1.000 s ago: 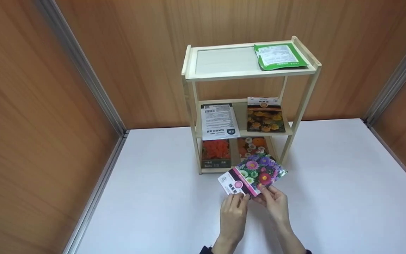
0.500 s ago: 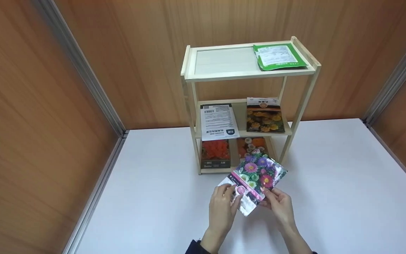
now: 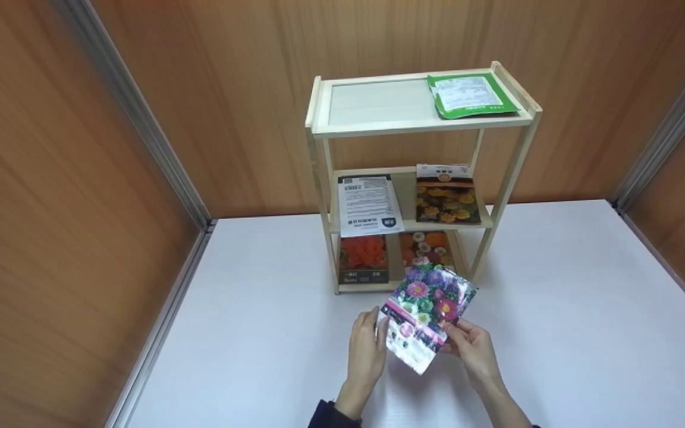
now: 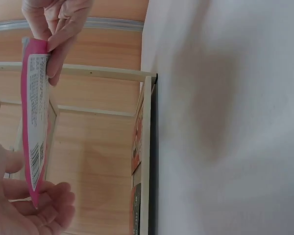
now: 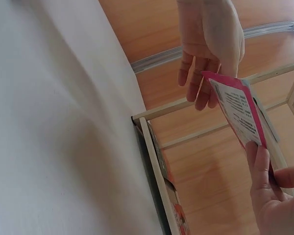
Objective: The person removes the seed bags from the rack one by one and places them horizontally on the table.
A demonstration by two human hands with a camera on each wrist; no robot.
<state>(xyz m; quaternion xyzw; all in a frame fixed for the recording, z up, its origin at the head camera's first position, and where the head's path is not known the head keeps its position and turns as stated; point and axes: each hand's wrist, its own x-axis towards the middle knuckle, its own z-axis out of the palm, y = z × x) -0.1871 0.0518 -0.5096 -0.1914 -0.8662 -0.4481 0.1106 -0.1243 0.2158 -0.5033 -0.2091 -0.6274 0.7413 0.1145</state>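
Note:
A seed packet (image 3: 423, 315) with a photo of pink, purple and red flowers is held tilted in front of the wooden rack. My right hand (image 3: 474, 351) pinches its right edge, thumb on the flower side and fingers behind. At the opposite edge is my left hand (image 3: 366, 351); its fingers (image 5: 201, 83) lie loosely extended behind the packet's corner, and its thumb is on the front side. Firm contact there cannot be told. From the left wrist view the packet (image 4: 35, 112) shows its pink-bordered, printed back.
A three-tier wooden rack (image 3: 378, 126) stands behind the hands. A green packet (image 3: 470, 95) lies on top. The middle shelf bears a white-backed packet (image 3: 369, 205) and a yellow-flower packet (image 3: 446, 196); below are a red-flower packet (image 3: 364, 258) and an orange-and-white-flower packet (image 3: 426, 246).
The packet has come down and nearer and turned, so more of its white end shows. My left hand has shifted left, from its near edge to its left edge; the right hand keeps its pinch.

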